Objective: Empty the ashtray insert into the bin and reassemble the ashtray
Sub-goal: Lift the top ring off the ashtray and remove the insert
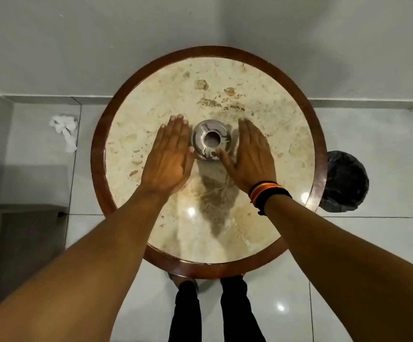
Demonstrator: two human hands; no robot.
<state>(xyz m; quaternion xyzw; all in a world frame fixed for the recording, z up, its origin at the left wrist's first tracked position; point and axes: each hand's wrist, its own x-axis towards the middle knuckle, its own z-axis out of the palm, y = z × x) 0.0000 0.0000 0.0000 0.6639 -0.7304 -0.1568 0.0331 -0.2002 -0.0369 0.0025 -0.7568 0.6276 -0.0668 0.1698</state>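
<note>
A round, shiny metal ashtray (211, 139) with a dark centre hole sits near the middle of a round beige marble table with a dark wooden rim (96, 154). The left hand (168, 156) lies flat just beside the ashtray's left side, fingers straight and pressed together, thumb tip near the metal. The right hand (248, 156) flanks the other side, fingers together too, its thumb reaching the near edge of the ashtray; neither hand grips anything. A black-lined round bin (346, 181) stands on the tiled floor just beyond the table's right edge. The polished metal looks slippery, so a loose two-palm lift could let the insert tip and scatter ash over the marble, and carrying it across the rim to the bin risks spilling onto the floor.
</note>
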